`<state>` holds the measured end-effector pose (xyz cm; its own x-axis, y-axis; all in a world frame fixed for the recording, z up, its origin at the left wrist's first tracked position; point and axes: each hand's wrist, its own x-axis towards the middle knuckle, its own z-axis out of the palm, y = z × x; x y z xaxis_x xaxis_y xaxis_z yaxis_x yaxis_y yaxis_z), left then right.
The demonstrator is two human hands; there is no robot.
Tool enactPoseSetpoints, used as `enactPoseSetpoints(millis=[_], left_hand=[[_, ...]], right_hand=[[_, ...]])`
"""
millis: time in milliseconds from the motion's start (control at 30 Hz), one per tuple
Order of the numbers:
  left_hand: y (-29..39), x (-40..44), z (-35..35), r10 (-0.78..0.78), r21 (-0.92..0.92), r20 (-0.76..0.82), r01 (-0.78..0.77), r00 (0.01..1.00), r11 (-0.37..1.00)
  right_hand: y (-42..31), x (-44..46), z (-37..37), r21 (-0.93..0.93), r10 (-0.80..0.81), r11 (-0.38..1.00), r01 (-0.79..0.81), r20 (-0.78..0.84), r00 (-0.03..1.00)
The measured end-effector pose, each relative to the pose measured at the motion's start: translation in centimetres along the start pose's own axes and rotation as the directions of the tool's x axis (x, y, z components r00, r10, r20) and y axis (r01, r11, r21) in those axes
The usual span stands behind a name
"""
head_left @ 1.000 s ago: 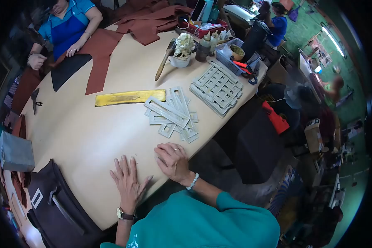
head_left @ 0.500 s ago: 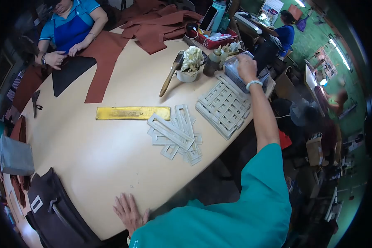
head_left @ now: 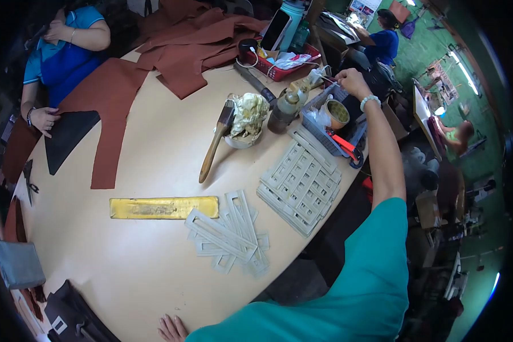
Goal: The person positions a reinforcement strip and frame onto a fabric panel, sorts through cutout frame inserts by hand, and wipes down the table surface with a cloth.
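Note:
My right hand (head_left: 353, 84) reaches over the far edge of the blue basket (head_left: 319, 128), its fingers closed; what they hold, if anything, is too small to name. In the basket sit a round container (head_left: 335, 114) and a red-handled tool (head_left: 343, 143). My left hand (head_left: 172, 329) lies on the table at the bottom, fingers spread. Beside the basket rests a stack of grey slotted grids (head_left: 302, 179). Grey slotted strips (head_left: 225, 233) are piled near a yellow bar (head_left: 162, 207). A wooden-handled brush (head_left: 215, 142) leans on a white tub (head_left: 245, 138).
Glue bottles (head_left: 284, 112) and a red basket (head_left: 279, 67) stand at the back. Brown leather pieces (head_left: 113, 119), a black piece (head_left: 67, 139), scissors (head_left: 29, 182) and a dark bag (head_left: 77, 313) lie leftward. A co-worker (head_left: 68, 57) is at the far left; another person (head_left: 382, 43) sits beyond.
My right hand has gone from the near edge of the table to the basket, then slightly farther over it. My left hand sits lower in view. The co-worker has raised one hand.

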<state>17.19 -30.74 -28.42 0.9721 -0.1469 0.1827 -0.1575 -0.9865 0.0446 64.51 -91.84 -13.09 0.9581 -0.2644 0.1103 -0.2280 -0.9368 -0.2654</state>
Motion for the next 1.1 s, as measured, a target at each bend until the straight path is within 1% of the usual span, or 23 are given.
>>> enactPoseSetpoints(millis=[100,133,233,267,367,400,467,533,633,667,700,733,767,800,833,867,933,967,1033,1100], left_hand=[[-0.2,-0.6,0.2,-0.013,0.007,0.017,0.013,1.000,1.000],[-0.5,-1.1,0.6,-0.006,0.014,0.019,0.006,1.000,1.000],[-0.7,-1.5,1.1,-0.031,0.025,0.024,0.031,0.999,0.999],[-0.7,-1.6,1.1,-0.036,0.026,0.030,0.035,0.999,0.999],[-0.4,-1.7,1.0,-0.064,0.023,0.038,0.063,0.997,0.998],[-0.4,-1.8,1.0,-0.075,0.017,0.037,0.075,0.996,0.997],[-0.4,-2.0,1.0,-0.084,0.008,0.046,0.084,0.995,0.996],[-0.5,-2.1,0.8,-0.077,-0.001,0.063,0.077,0.995,0.997],[-0.5,-2.2,0.6,-0.072,-0.028,0.122,0.076,0.990,0.997],[-0.4,-2.0,0.5,-0.073,-0.048,0.109,0.079,0.991,0.996],[-0.3,-1.6,0.3,-0.074,-0.069,0.096,0.081,0.993,0.994],[-0.1,-1.5,0.3,-0.076,-0.091,0.085,0.084,0.994,0.992],[-0.7,-1.9,1.3,-0.052,-0.023,0.073,0.054,0.996,0.998],[-1.9,-2.7,3.2,-0.032,0.048,0.067,0.029,0.997,0.998],[-2.0,-2.9,3.1,-0.015,0.121,0.067,0.006,0.998,0.993],[-1.5,-3.5,2.7,-0.043,0.034,0.098,0.040,0.994,0.999],[0.3,-1.5,0.3,-0.115,-0.109,0.179,0.136,0.977,0.985],[0.8,-0.9,-0.6,-0.158,-0.159,0.227,0.197,0.961,0.967],[1.3,-0.3,-1.1,-0.153,-0.184,0.165,0.183,0.974,0.966],[1.6,-0.1,-1.3,-0.163,-0.171,0.121,0.183,0.979,0.968]], right_hand=[[0.5,1.8,2.5,-0.210,0.102,0.972,-0.101,-0.006,0.995],[0.5,2.4,3.1,-0.276,0.186,0.945,-0.176,0.011,0.982],[-0.5,1.8,4.2,-0.318,0.329,0.899,-0.301,0.038,0.943],[0.5,2.7,5.2,-0.294,0.385,0.888,-0.354,0.055,0.921],[2.2,3.7,7.7,-0.329,0.327,0.902,-0.280,0.096,0.940],[2.0,3.3,8.0,-0.262,0.368,0.900,-0.349,0.023,0.930],[1.5,3.5,7.8,-0.249,0.396,0.884,-0.396,-0.055,0.917],[-0.6,2.0,5.3,-0.255,0.415,0.865,-0.432,-0.120,0.902],[-1.0,1.7,0.9,-0.203,0.383,0.893,-0.401,-0.125,0.915],[-1.3,1.2,-1.0,-0.082,0.379,0.921,-0.380,-0.028,0.925],[-1.7,0.5,-2.7,0.042,0.361,0.931,-0.364,0.067,0.930],[-2.5,-1.4,-3.5,0.273,0.315,0.912,-0.305,0.008,0.949],[-3.4,-3.4,-4.7,0.430,0.253,0.869,-0.246,0.042,0.967],[-4.4,-5.0,-5.6,0.524,0.205,0.827,-0.205,0.058,0.977],[-5.3,-6.6,-6.2,0.615,0.154,0.771,-0.167,0.074,0.985],[-6.0,-8.2,-6.7,0.662,0.070,0.740,-0.116,0.095,0.993],[-7.1,-10.8,-6.6,0.751,-0.128,0.660,-0.006,0.121,0.984],[-9.3,-13.4,-6.5,0.808,-0.179,0.589,0.006,0.124,0.976],[-12.4,-17.0,-5.0,0.853,-0.313,0.522,0.021,0.168,0.935],[-17.0,-22.3,-2.3,0.919,-0.473,0.375,0.127,0.072,0.878]])
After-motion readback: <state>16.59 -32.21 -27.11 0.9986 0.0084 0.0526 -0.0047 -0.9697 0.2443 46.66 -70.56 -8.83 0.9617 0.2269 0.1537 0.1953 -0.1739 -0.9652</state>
